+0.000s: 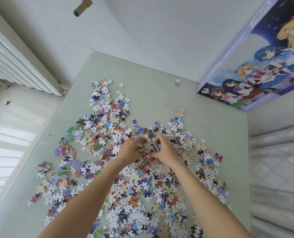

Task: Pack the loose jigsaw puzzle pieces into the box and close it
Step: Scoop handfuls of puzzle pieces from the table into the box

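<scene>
A pale green, flat-topped desk is seen from above, with a white ribbed radiator beyond its far left corner and white quilted bedding along its right edge. A large rectangular cardboard puzzle box, lilac-sided and printed with cartoon characters, is set at the desk's far right corner, overhanging the right edge. A wide scatter of loose, multicoloured cardboard jigsaw pieces is spread from the middle of the desk to its near edge, many turned white or tan side up. 2 bare forearms are stretched out over the scatter. Near the desk's middle, the left hand and the right hand are cupped against each other, fingers curled around a small heap of gathered pieces held between them. 2 stray pieces lie apart near the far edge.
</scene>
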Tool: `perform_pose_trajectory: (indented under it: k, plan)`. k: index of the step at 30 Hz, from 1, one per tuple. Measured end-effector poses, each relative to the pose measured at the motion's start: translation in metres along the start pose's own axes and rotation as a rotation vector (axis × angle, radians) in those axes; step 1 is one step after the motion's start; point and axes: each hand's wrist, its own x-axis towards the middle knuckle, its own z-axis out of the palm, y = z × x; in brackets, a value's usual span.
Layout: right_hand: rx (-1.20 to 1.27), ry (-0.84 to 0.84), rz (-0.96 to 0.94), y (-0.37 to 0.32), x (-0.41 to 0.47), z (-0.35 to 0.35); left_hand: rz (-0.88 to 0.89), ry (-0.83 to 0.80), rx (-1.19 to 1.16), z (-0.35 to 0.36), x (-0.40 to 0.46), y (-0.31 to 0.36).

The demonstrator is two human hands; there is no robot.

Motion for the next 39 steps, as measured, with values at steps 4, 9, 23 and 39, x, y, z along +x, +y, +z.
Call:
perform_pose_trajectory:
  k: [4,9,23,39]
  plan:
    - [0.018,0.008,-0.014,0.000,0.000,-0.001,0.037,-0.026,0.065,-0.002,0.001,0.000]
    - [0.063,0.081,0.007,0.000,-0.002,0.003,0.083,0.018,0.119,-0.002,-0.003,0.000]
    - [0.224,0.231,-0.076,0.014,-0.041,-0.042,0.181,0.165,0.043,-0.026,-0.019,0.027]
    - [0.176,0.542,-0.314,0.002,-0.081,-0.304,0.614,0.128,-0.287,-0.085,0.062,0.258]
